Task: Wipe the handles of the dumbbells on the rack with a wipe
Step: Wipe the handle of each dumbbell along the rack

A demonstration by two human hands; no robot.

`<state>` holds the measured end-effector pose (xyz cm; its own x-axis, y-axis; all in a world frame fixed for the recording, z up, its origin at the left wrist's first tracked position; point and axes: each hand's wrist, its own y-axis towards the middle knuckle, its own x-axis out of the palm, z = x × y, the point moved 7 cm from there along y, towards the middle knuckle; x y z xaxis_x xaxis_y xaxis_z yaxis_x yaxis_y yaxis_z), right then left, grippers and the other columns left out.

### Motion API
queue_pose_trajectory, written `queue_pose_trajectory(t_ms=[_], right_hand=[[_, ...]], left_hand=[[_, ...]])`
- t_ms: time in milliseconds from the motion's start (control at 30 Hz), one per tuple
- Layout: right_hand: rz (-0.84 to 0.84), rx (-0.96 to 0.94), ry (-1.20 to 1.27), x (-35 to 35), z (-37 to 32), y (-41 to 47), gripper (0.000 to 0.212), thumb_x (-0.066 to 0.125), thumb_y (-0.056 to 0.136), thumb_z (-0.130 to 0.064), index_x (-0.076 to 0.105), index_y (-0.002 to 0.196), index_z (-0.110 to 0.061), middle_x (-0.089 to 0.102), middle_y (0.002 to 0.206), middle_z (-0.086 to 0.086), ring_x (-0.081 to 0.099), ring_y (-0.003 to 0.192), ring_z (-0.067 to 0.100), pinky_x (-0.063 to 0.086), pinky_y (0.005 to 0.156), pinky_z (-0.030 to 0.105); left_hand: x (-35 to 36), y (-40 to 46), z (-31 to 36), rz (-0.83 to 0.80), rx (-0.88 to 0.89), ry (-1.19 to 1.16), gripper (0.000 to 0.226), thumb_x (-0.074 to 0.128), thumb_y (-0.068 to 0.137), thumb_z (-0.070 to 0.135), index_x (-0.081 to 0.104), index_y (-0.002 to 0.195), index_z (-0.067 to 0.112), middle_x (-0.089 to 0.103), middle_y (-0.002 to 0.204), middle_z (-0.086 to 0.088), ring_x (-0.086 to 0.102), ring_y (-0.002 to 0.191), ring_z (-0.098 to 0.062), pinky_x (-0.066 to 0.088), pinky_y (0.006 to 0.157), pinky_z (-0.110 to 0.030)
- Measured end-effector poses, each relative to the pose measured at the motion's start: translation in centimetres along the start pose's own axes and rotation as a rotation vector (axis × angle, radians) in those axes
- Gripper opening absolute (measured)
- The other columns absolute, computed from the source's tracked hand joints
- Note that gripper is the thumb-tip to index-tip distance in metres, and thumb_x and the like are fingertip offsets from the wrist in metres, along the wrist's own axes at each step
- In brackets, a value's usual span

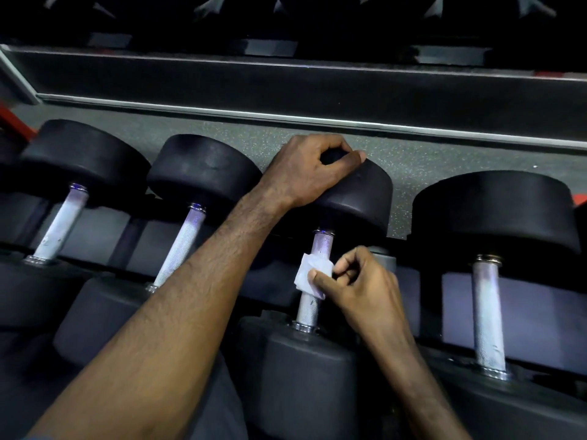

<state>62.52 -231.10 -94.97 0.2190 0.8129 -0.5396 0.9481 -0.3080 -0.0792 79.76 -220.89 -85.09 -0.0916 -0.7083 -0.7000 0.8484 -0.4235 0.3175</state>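
Several black dumbbells with knurled steel handles lie side by side on the rack. My right hand [359,287] pinches a small white wipe [313,274] against the middle of the third dumbbell's handle [309,308]. My left hand [313,171] grips the top edge of that dumbbell's far head [359,201], fingers curled over its rim. To the left lie two more handles, one far left [60,223] and one beside my left forearm [181,246]. Another handle [487,312] stands to the right.
The speckled grey floor [413,157] shows beyond the far heads. A dark lower rack shelf with a metal rail [286,117] runs across the back, with more dark weights above it. Red frame parts [9,119] show at the left edge.
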Motion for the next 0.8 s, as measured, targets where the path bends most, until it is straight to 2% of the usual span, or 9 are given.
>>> queue_pose_trajectory(t_ms=[133,233,300,367,433,500,600,700,800], right_hand=[[-0.223,-0.085,0.023,1.8,-0.3,-1.9,0.035,0.089,0.074,-0.032,0.057,0.076,-0.020,0.065,0.063,-0.001,0.051,0.051,0.003,0.045,0.056,0.031],[-0.173,-0.241,-0.023,1.2,-1.2,0.0,0.024,0.086,0.076,-0.029,0.063,0.083,-0.026,0.063,0.072,-0.010,0.056,0.063,0.002,0.048,0.062,0.033],[-0.175,-0.497,-0.120,1.0,-2.9,0.3,0.015,0.078,0.083,-0.027,0.068,0.093,-0.029,0.056,0.089,-0.015,0.056,0.081,0.002,0.047,0.071,0.031],[-0.292,-0.791,-0.314,1.8,-4.2,-1.3,0.011,0.066,0.092,-0.028,0.070,0.102,-0.029,0.051,0.101,-0.012,0.054,0.095,0.012,0.048,0.075,0.035],[-0.389,-1.042,-0.598,2.4,-4.7,-2.7,0.020,0.054,0.097,-0.030,0.069,0.110,-0.027,0.051,0.109,-0.005,0.051,0.101,0.019,0.045,0.074,0.037],[-0.362,-1.231,-0.802,2.2,-5.2,-2.5,0.025,0.051,0.097,-0.030,0.067,0.116,-0.024,0.051,0.115,-0.001,0.050,0.104,0.022,0.039,0.077,0.037],[-0.320,-1.358,-0.942,1.3,-5.0,-1.7,0.029,0.052,0.101,-0.022,0.064,0.127,-0.017,0.054,0.124,0.005,0.053,0.109,0.027,0.041,0.082,0.039],[-0.362,-1.489,-1.014,0.9,-4.3,-2.3,0.038,0.037,0.108,-0.018,0.059,0.140,-0.014,0.058,0.139,0.006,0.055,0.130,0.028,0.045,0.098,0.042],[-0.277,-1.440,-1.051,0.0,-4.9,-0.5,0.048,0.022,0.112,-0.017,0.055,0.146,-0.011,0.054,0.153,0.008,0.051,0.141,0.030,0.041,0.107,0.043]], left_hand=[[-0.1,0.0,0.0,-0.001,-0.006,-0.010,0.039,0.060,0.093,0.069,0.080,0.097,0.035,0.078,0.092,0.017,0.072,0.093,-0.007,0.059,0.088,-0.041],[0.0,-0.2,0.1,-0.005,-0.006,-0.013,0.038,0.060,0.094,0.068,0.080,0.097,0.036,0.078,0.092,0.017,0.072,0.094,-0.007,0.059,0.089,-0.040],[-0.1,-0.2,0.2,-0.003,-0.008,-0.003,0.039,0.059,0.094,0.069,0.080,0.097,0.036,0.078,0.093,0.017,0.072,0.095,-0.007,0.059,0.090,-0.040],[-0.2,-0.1,0.2,-0.005,-0.010,0.008,0.039,0.059,0.093,0.070,0.080,0.097,0.037,0.077,0.093,0.018,0.072,0.095,-0.007,0.059,0.090,-0.040],[-0.2,-0.1,0.1,-0.006,-0.017,0.012,0.039,0.059,0.094,0.069,0.080,0.097,0.036,0.077,0.092,0.018,0.071,0.094,-0.006,0.059,0.089,-0.040],[-0.2,-0.2,0.1,-0.005,-0.017,0.019,0.041,0.059,0.094,0.070,0.080,0.098,0.035,0.077,0.093,0.018,0.071,0.094,-0.005,0.059,0.089,-0.040],[-0.2,-0.2,0.2,-0.008,-0.020,0.023,0.041,0.058,0.093,0.070,0.080,0.098,0.036,0.077,0.094,0.019,0.071,0.094,-0.003,0.059,0.090,-0.040],[-0.3,-0.2,0.2,0.002,-0.033,0.018,0.038,0.060,0.093,0.069,0.080,0.095,0.037,0.076,0.090,0.020,0.071,0.091,-0.003,0.059,0.088,-0.040],[-0.3,-0.2,0.2,0.000,-0.038,0.019,0.037,0.061,0.094,0.069,0.079,0.095,0.037,0.075,0.088,0.020,0.070,0.089,-0.003,0.059,0.086,-0.041]])
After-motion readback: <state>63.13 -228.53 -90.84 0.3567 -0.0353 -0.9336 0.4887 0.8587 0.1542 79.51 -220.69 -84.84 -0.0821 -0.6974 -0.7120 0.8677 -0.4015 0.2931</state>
